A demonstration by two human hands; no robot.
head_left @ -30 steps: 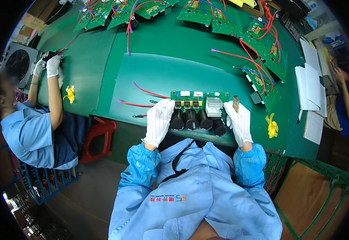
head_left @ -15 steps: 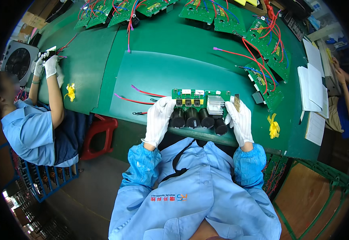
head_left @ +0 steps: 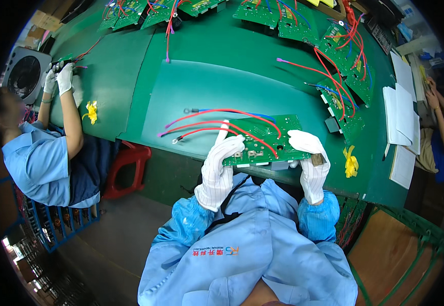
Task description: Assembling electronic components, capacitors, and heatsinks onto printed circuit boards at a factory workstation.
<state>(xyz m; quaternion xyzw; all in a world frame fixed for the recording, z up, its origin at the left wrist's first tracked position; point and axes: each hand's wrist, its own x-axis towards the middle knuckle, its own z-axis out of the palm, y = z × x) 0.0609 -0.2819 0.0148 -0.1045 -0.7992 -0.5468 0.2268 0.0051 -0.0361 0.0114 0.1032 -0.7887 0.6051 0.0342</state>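
Note:
A green circuit board (head_left: 262, 131) is held above the near edge of the bench, its flat soldered face turned up. Red wires (head_left: 217, 122) and a blue one run off it to the left, with lugs or purple tips at their ends. My left hand (head_left: 219, 171), in a white striped glove, grips the board's left end, one finger raised behind the wires. The gloved right hand (head_left: 311, 171) closes on the right end. Against that hand's fingers lies a small brownish piece (head_left: 317, 159) of unclear kind. The board's underside parts are mostly hidden.
More wired circuit boards (head_left: 341, 99) line the bench's right side and far edge. A yellow strip bundle (head_left: 351, 162) and papers (head_left: 401, 120) lie at right. At left, a co-worker (head_left: 38, 163) handles a part near a fan (head_left: 25, 76); a red stool (head_left: 125, 171) stands between us.
The board has been turned over: its black capacitors and heat sink faced me, and now the soldered, wired face shows. Both hands turned with it, and the left moved right and nearer.

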